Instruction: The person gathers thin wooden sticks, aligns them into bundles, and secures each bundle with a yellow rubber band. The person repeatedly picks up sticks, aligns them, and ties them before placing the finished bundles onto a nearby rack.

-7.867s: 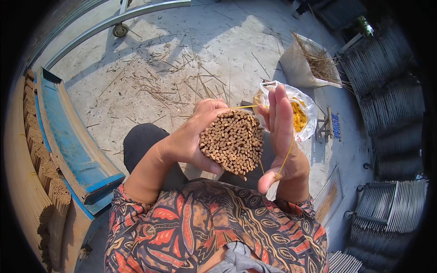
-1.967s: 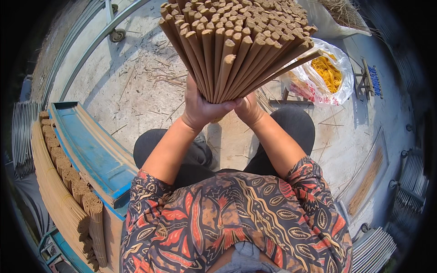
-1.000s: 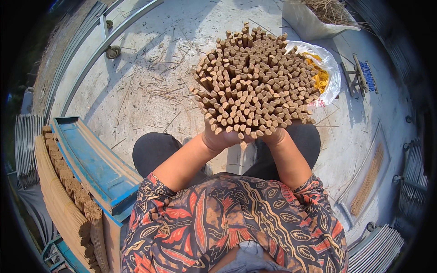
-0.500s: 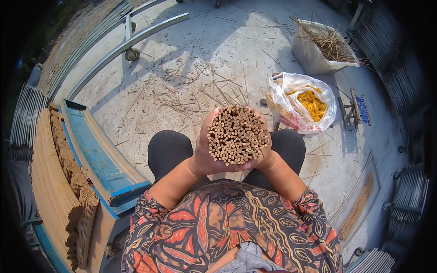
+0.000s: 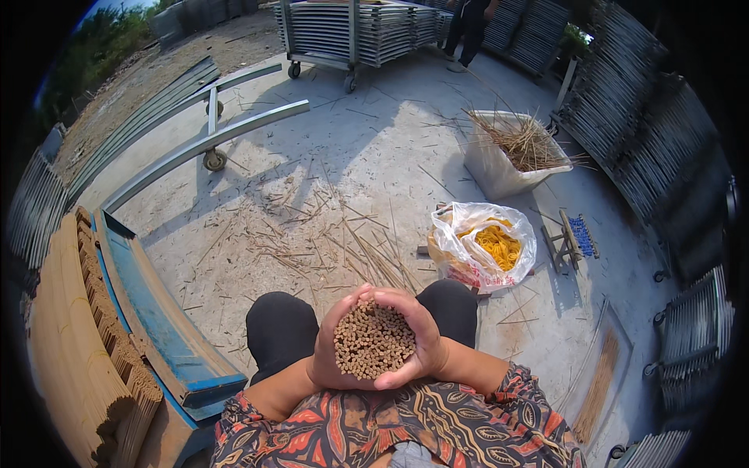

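Observation:
A round bundle of thin brown sticks (image 5: 374, 342) stands between my hands over my lap, its packed end faces turned up toward me. My left hand (image 5: 326, 355) curves around its left side, and my right hand (image 5: 425, 339) wraps its right side with the thumb at the near edge. The fingertips of both hands come close together at the far edge. The lower length of the bundle is hidden by my hands. To my left, similar stick bundles (image 5: 70, 312) lie stacked beside a blue metal trough (image 5: 168, 300).
Ahead to the right sits a plastic bag of yellow bands (image 5: 497, 248); behind it stands a white tub (image 5: 499, 175) of loose sticks. Broken sticks (image 5: 374, 253) litter the floor. A wheeled metal frame (image 5: 207, 144), stacked racks (image 5: 382, 35) and another person's legs (image 5: 466, 35) are farther off.
The view has tilted upward, bringing the far racks and a person's legs into sight. My hands have closed further around the bundle's far side, and its end faces look more tightly gathered.

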Available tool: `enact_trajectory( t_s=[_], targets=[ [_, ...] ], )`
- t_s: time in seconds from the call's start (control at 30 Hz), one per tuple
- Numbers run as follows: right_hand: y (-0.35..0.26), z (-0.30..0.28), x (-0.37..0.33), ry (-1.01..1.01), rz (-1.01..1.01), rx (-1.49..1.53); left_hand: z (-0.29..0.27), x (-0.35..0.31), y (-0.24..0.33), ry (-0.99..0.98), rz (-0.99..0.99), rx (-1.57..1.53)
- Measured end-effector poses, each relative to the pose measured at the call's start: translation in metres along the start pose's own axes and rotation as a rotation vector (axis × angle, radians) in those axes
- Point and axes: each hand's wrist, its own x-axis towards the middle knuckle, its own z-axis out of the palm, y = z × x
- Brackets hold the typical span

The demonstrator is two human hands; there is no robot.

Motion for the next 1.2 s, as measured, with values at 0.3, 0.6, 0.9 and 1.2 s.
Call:
enact_trajectory(
  t_s=[0.3, 0.6, 0.9, 1.2],
  targets=[
    [-0.017, 0.006, 0.017, 0.052, -0.086, -0.037, -0.001, -0.026, -0.003, 0.121, -0.36, -0.286],
    [-0.016, 0.02, 0.022, -0.067, -0.127, -0.082, -0.018, -0.005, 0.016, 0.35, -0.774, -1.158],
    [0.037, -0.118, 0.008, 0.356, 0.268, -0.085, -0.028, -0.016, 0.027, 0.046, -0.451, -0.321],
    [0.181, -0.276, -0.128, 0.506, 1.083, -0.977, -0.03, -0.018, 0.012, 0.03, -0.374, -0.37]
  ],
)
